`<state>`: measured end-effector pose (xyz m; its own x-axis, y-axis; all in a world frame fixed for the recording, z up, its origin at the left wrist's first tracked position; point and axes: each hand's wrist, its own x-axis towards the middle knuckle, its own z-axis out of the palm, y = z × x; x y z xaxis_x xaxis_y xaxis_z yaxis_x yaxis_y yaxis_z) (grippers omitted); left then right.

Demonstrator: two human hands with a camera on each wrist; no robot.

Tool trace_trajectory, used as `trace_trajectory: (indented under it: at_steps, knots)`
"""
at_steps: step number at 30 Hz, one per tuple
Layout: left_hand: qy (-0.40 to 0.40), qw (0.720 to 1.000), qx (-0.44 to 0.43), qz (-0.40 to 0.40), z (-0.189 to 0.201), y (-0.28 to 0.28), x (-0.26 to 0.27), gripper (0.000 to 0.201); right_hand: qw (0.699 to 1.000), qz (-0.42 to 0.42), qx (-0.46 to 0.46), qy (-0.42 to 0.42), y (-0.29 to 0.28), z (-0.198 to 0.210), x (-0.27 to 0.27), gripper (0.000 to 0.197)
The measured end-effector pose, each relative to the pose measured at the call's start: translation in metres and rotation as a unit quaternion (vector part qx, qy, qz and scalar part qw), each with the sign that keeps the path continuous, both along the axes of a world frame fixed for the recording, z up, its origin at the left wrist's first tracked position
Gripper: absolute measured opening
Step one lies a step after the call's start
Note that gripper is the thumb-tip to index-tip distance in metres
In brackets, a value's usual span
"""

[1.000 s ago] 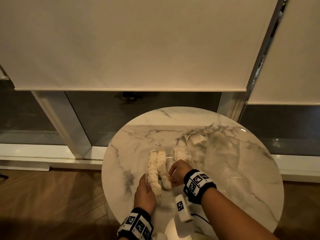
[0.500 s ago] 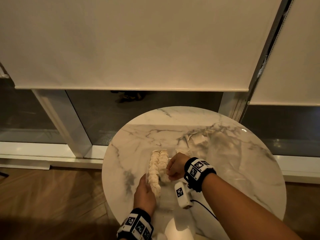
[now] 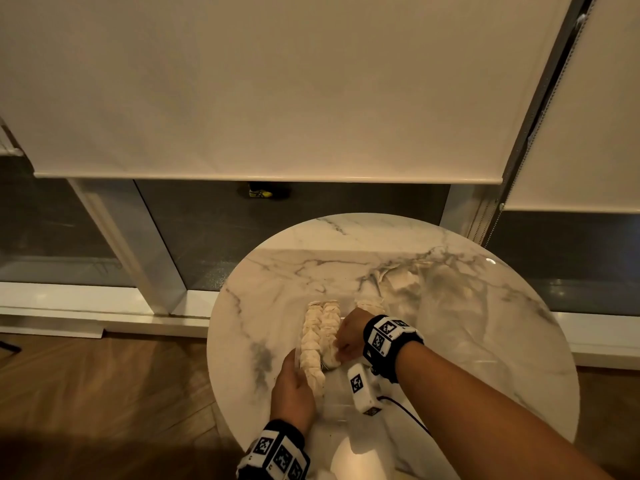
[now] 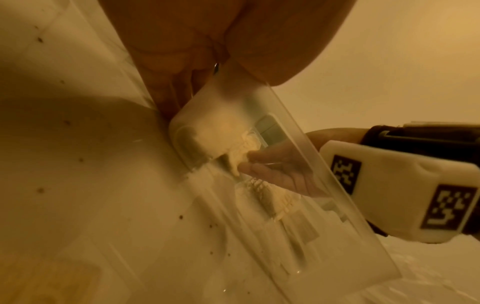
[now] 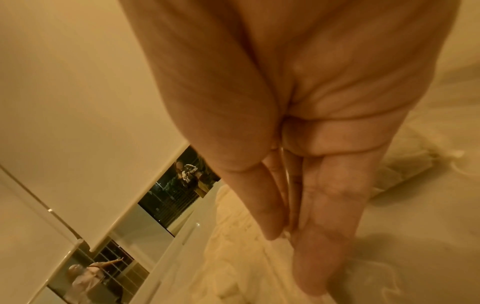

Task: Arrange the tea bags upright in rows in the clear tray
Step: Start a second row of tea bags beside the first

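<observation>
Head view, clear tray (image 3: 337, 398) lengthwise away from viewer, left hand (image 3: 292, 393) gripping it, right hand (image 3: 349, 336) pinching tea bag (image 3: 330, 356).

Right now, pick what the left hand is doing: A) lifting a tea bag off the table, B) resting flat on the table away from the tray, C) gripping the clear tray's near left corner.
C: the left hand grips the tray at its near left corner, while the right hand sets a tea bag inside.
</observation>
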<state>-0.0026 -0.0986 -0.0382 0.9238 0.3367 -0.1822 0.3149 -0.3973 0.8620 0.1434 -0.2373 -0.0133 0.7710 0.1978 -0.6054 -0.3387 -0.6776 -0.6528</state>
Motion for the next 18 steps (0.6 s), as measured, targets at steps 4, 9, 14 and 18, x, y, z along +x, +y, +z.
trace_trajectory:
  at_steps: [4,9,14,18]
  knots:
    - [0.007,0.999,-0.039,0.015,0.002,0.0,0.0,0.046,0.999,0.018,-0.012,-0.031,-0.011,-0.006,0.007,0.025]
    - [0.025,0.995,-0.088,0.025,0.001,0.002,0.006,0.088,0.968,-0.157,0.189,-0.053,-0.024,0.062,-0.054,0.018]
    - [0.049,0.998,-0.025,0.021,0.003,-0.001,0.015,0.103,0.939,-0.183,0.278,-0.09,-0.06,0.087,-0.12,0.015]
    - [0.041,0.998,-0.001,0.044,0.006,-0.005,0.018,0.102,0.948,-0.171,0.247,-0.103,-0.097,0.092,-0.15,0.012]
